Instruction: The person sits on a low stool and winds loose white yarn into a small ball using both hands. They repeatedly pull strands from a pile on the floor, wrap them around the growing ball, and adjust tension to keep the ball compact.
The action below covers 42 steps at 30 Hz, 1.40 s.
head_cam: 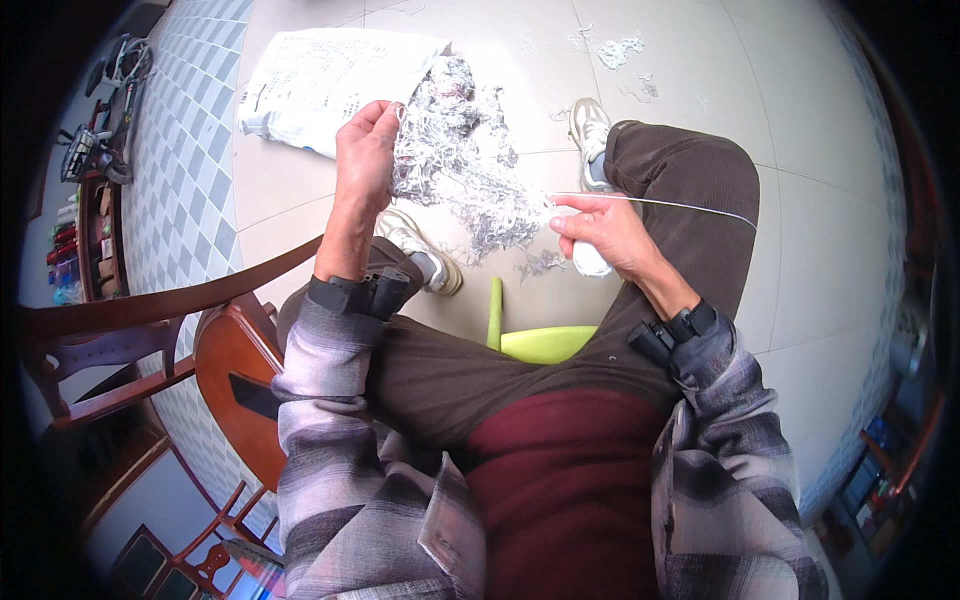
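Observation:
Pinched in the fingertips of my left hand [367, 146] is part of a loose, tangled mass of white and grey yarn [469, 165]. The tangle spreads between my hands, above the floor or partly on it; I cannot tell where it rests. My right hand [604, 229] grips a small white ball of yarn [591, 259], its upper part hidden by my fingers. A taut white strand [694, 206] runs from my right fingers across to my knee. Behind the tangle lies a large white printed sack [337, 82], its mouth towards the yarn.
Yarn scraps [621, 51] lie on the tiled floor [810, 225]. My shoes stand on either side of the tangle. Beneath me is a lime-green plastic stool [547, 345]. A wooden chair [240, 382] stands close on my left. Shelves with goods [101, 240] line the left side.

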Tool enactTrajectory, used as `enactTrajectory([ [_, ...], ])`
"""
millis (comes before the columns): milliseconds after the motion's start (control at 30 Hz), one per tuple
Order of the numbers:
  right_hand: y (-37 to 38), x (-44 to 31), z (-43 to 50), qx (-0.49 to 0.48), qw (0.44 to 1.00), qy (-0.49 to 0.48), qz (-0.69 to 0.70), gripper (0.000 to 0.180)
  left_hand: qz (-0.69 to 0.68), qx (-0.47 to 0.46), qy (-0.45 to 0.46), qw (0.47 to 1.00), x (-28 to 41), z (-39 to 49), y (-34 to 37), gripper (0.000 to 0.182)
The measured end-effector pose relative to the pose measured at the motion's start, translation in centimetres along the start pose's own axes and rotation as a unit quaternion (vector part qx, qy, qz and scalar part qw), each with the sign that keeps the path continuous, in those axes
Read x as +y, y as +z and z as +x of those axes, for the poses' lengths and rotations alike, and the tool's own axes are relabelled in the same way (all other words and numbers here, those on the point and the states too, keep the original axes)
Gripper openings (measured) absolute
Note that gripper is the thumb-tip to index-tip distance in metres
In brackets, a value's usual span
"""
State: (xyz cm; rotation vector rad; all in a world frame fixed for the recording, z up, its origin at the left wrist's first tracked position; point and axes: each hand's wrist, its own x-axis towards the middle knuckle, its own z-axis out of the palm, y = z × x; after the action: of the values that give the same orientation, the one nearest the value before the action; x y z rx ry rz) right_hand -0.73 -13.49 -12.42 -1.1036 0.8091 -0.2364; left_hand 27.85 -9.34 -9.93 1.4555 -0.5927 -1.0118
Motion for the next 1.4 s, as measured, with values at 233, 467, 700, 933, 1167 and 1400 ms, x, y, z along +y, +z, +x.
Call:
enactTrajectory([
  [233, -0.4, -0.7, -1.6, -0.057, 0.988, 0.087, -0.11, 0.027, -0.055, -0.001, -0.02, 0.998, 0.9, 0.1, -1.1, 0.014],
  [467, -0.6, -1.2, -3.2, -0.044, 0.986, 0.062, -0.145, 0.023, -0.075, 0.008, -0.01, 0.997, 0.7, 0.5, -2.0, 0.013],
  [700, -0.5, -0.6, -4.3, 0.003, 0.987, 0.081, -0.142, 0.023, -0.109, 0.022, -0.025, 0.993, 0.8, 0.4, -2.0, 0.012],
  [933, -0.2, -1.2, -5.8, -0.007, 0.988, 0.104, -0.112, 0.019, -0.112, 0.021, -0.012, 0.993, 1.1, 0.7, -2.9, 0.013],
  [1167, -0.7, -2.3, -10.5, -0.001, 0.984, 0.145, -0.105, 0.016, -0.131, 0.004, -0.002, 0.991, 1.1, 1.0, -3.7, 0.015],
  [1400, -1.5, -2.4, -13.7, 0.026, 0.979, 0.158, -0.127, 0.015, -0.151, 0.026, 0.004, 0.988, 1.0, 1.2, -3.9, 0.017],
])
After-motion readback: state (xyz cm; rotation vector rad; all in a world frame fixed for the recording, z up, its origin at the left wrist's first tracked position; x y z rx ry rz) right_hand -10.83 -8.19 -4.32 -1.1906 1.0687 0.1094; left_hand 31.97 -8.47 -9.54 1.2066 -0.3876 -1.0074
